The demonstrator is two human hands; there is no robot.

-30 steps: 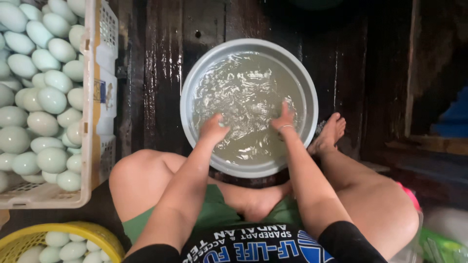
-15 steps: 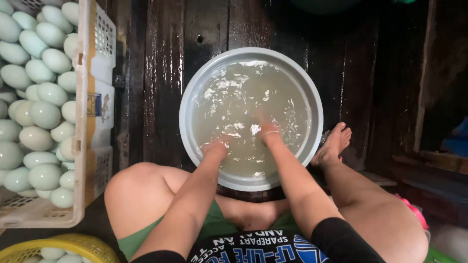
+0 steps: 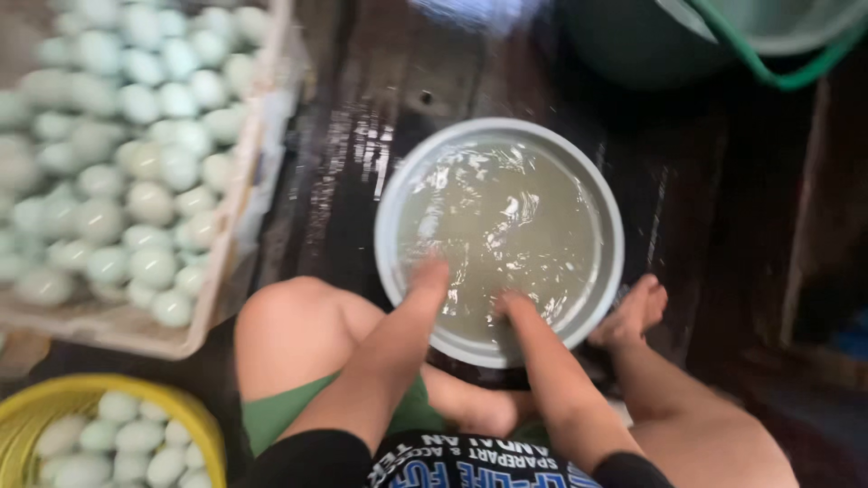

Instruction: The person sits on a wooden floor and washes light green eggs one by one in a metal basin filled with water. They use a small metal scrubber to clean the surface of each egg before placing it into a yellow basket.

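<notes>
- We crouch on a wet dark plank floor [image 3: 362, 181], both forearms reaching down into a round grey basin [image 3: 393, 190] of cloudy water [image 3: 506, 217] set between our knees.
- Our left hand [image 3: 432, 276] dips in at the near rim and our right hand [image 3: 514, 305] enters just beside it; both are under the murky surface from the wrist down, so we cannot tell whether the fingers are spread, curled or closed around anything.
- Whatever sits in the basin is hidden by the water and its glare; no egg shows there.
- To our left stands a pale slatted crate [image 3: 237, 194] heaped with pale blue-green eggs [image 3: 136, 194], well apart from the basin, and at the lower left corner a yellow basket [image 3: 194, 416] holds more eggs of the same colour.
- Our bare right foot [image 3: 633, 312] rests against the basin's far-side rim, touching or very nearly so.
- A green hose [image 3: 768, 72] curves over a dark tub [image 3: 633, 50] at the top of the view, which is blurred.
- In our judgement the risks are plain: the basin is brimful, so a nudge from foot or knee could slop it over; the slick boards could let it slide; and a shell handled blind underwater could crack against the basin wall.
</notes>
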